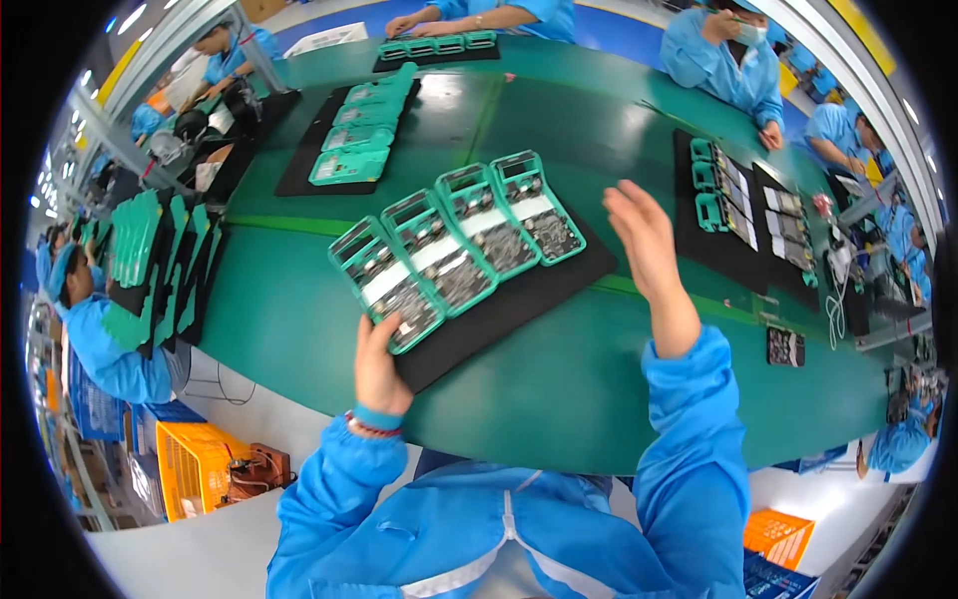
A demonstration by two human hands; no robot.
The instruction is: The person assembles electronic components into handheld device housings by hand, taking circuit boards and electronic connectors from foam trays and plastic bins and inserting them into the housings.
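Several green plastic device housings with dark circuit boards and white strips inside lie side by side in a slanted row on a black foam mat. My left hand is at the near left corner of the leftmost housing, with its thumb over the edge and its fingers along the side; part of the grip is hidden. To the right of the row, my right hand is held up with the fingers stretched out, touching nothing.
Another mat with green housings lies far left. Stacked green trays stand at the left edge. On the right are mats with boards and a small dark circuit part. Co-workers in blue sit around the green table.
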